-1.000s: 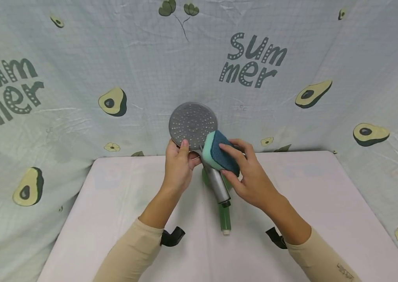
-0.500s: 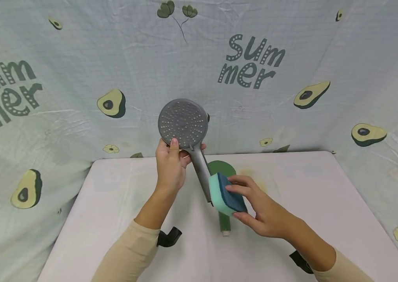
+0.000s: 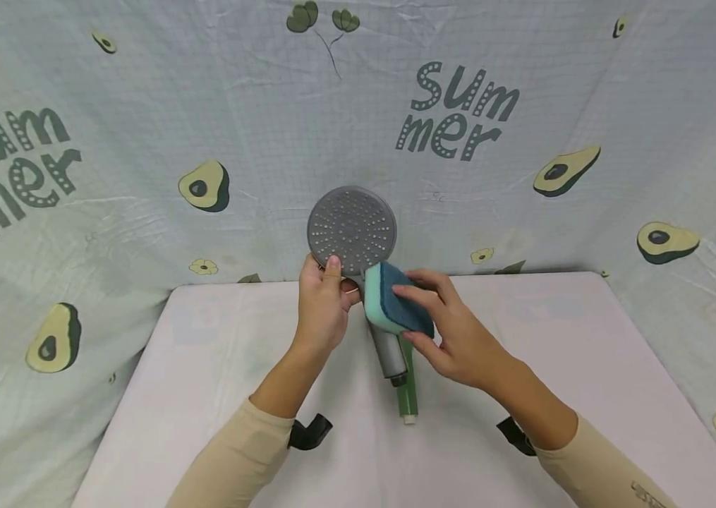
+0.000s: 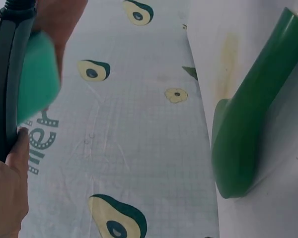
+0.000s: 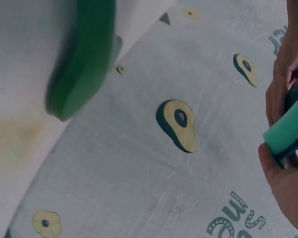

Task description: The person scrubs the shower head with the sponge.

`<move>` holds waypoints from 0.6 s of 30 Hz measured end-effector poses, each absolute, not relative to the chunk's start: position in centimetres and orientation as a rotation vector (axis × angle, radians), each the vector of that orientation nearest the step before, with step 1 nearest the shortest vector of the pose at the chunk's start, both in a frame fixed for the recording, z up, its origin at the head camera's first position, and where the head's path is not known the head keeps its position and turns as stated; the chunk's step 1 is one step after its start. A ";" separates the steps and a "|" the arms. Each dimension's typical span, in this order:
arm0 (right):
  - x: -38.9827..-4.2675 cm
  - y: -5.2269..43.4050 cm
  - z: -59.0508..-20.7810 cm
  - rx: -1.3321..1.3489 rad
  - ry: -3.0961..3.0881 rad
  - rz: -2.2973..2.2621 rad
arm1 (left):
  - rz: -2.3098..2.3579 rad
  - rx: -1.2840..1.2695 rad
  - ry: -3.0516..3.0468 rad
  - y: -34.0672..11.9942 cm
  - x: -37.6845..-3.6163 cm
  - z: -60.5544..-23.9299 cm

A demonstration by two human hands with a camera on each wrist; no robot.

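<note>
Right hand (image 3: pixel 459 331) presses sponge (image 3: pixel 392 307) on shower head (image 3: pixel 353 231) that left hand (image 3: pixel 322 307) grips.

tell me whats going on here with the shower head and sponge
A person holds a grey shower head up over a white table, spray face toward the camera. The left hand grips it just below the round face. The right hand holds a blue and green sponge pressed against the upper part of the handle. A green shower head lies on the table beneath them, untouched. An avocado-print cloth hangs behind.
</note>
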State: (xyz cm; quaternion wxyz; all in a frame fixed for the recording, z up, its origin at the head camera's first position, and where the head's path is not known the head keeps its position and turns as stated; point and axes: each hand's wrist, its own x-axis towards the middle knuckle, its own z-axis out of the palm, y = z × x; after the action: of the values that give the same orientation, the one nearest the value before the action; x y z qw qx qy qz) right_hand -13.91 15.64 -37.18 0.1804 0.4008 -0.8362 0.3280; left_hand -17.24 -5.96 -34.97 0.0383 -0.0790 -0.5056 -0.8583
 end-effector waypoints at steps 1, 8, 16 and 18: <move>-14.3 15.4 -36.8 1.108 -2.353 0.903 | -2.643 -0.222 -1.553 -5.8 -17.2 -35.0; -15.0 15.5 -35.6 1.063 -2.423 0.865 | -2.642 -0.142 -1.591 -5.5 -17.3 -35.2; -12.7 17.7 -37.5 1.232 -2.456 0.893 | -2.624 -0.154 -1.656 -6.3 -17.9 -35.8; -11.9 18.4 -38.2 1.284 -2.418 0.883 | -2.611 -0.166 -1.630 -6.6 -18.1 -35.8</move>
State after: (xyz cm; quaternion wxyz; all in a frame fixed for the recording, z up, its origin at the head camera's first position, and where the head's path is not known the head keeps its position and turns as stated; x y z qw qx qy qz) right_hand -11.88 18.41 -38.23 0.1318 0.4425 -0.8332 0.3043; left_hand -18.12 -6.56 -35.81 0.0295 -0.0538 -0.5284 -0.8467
